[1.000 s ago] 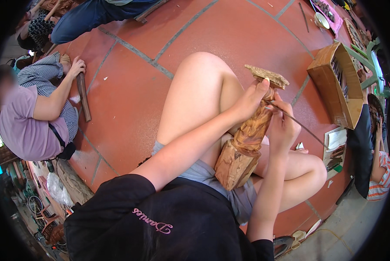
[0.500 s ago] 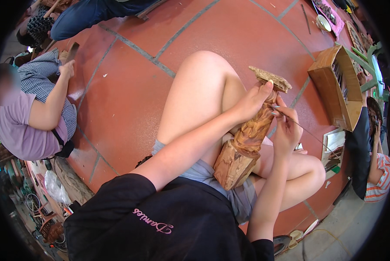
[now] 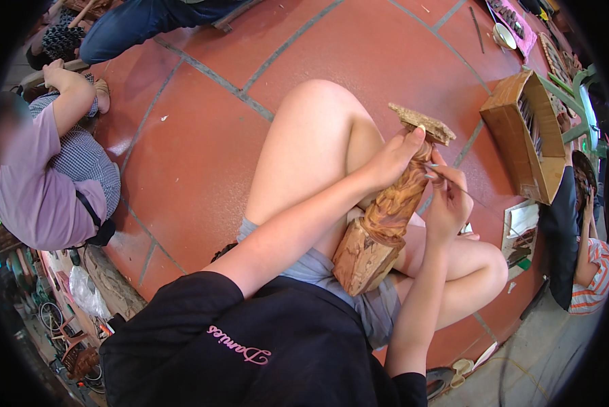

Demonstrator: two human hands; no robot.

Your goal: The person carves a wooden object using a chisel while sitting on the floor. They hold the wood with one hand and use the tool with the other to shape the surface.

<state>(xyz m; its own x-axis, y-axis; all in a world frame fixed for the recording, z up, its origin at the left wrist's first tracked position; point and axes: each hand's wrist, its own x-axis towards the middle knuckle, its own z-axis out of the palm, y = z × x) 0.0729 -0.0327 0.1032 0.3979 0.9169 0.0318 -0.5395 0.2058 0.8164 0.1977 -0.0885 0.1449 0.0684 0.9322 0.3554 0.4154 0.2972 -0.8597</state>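
A carved brown wooden piece (image 3: pixel 394 203) leans across my lap, its rough, blocky base against my shorts. At the upper end it has a flat, rough wooden slab (image 3: pixel 423 123). My left hand (image 3: pixel 398 160) is closed around the narrow neck just under that slab, thumb on top. Close beside it, my right hand (image 3: pixel 451 197) pinches a thin, dark, rod-like tool (image 3: pixel 479 201), whose tip meets the carving near the neck. The tool's exact kind is too fine to tell.
An open cardboard box (image 3: pixel 515 139) with thin tools in it stands to the right, beside a green stool (image 3: pixel 579 105). On the left sits a person in a lilac shirt (image 3: pixel 43 193). Another in blue jeans (image 3: pixel 124 30) is at the far left. White paper (image 3: pixel 521 220) lies on the tiles.
The rod in my right hand has shifted slightly and less of its length shows. On the left, the co-worker's arm has swung up and away, and the flat tool it held is out of sight.
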